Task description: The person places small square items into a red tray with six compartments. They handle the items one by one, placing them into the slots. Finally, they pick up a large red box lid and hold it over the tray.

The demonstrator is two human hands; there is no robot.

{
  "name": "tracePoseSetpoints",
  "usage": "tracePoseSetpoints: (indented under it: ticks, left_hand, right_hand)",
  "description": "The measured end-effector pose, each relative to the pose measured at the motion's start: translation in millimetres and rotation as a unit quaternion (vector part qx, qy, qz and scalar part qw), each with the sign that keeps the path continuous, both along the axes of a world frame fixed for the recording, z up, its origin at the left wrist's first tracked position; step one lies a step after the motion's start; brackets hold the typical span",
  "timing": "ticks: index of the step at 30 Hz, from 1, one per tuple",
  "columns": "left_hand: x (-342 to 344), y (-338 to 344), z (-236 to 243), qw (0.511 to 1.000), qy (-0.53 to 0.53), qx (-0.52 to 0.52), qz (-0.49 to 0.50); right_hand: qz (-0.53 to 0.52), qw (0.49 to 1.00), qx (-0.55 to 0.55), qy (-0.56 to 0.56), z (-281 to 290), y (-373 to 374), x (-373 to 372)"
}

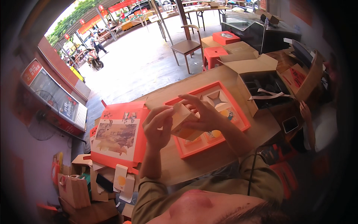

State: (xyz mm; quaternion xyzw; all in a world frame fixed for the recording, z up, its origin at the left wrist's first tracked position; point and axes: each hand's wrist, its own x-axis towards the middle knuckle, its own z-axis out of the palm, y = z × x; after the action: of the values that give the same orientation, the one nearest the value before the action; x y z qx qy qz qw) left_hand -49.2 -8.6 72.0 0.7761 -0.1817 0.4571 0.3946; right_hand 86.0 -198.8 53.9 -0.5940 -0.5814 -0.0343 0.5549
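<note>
A small cream cardboard box is held up in the middle, between my two hands. My left hand grips its left side with bent fingers. My right hand wraps round the right side, fingers along the upper edge. Below them lies a shallow red gift box on the table, holding several small boxes with orange and yellow prints; my arms hide part of it. An open-topped small box sits in its far part. To the left is a red lid with a landscape picture.
The wooden table carries an open brown carton with dark contents at right. A phone lies near another person's hand. Flattened small cartons and a paper bag are at lower left. A chair stands beyond the table.
</note>
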Motion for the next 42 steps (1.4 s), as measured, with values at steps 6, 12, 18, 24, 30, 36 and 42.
tracePoseSetpoints:
  ticks: [6, 12, 18, 24, 30, 36, 42]
  left_hand:
    - [5, -1, 1, 0.992, 0.088, 0.041, -0.078]
    - [5, -3, -2, 0.988, 0.133, 0.032, -0.065]
    - [5, -3, 1, 0.986, 0.149, 0.01, -0.078]
    - [12, 6, 3, 0.98, 0.125, 0.142, -0.066]
    - [13, 8, 2, 0.968, 0.152, 0.18, -0.087]
    - [15, 10, -12, 0.982, 0.124, 0.069, -0.122]
    - [12, -3, -6, 0.967, 0.021, 0.254, 0.024]
  right_hand:
    - [-0.025, 0.999, 0.018, -0.017, -3, 1, 1]
    - [-0.027, 1.0, -0.005, 0.003, 1, -1, 1]
    - [-0.044, 0.997, -0.006, -0.066, -2, 0, -5]
    - [-0.063, 0.996, -0.046, -0.039, -4, 4, -6]
    - [-0.035, 0.998, -0.018, -0.046, 1, 0, 6]
    - [0.085, 0.97, 0.028, 0.225, -8, 3, 17]
    - [0.196, 0.9, 0.012, 0.39, -14, -1, 39]
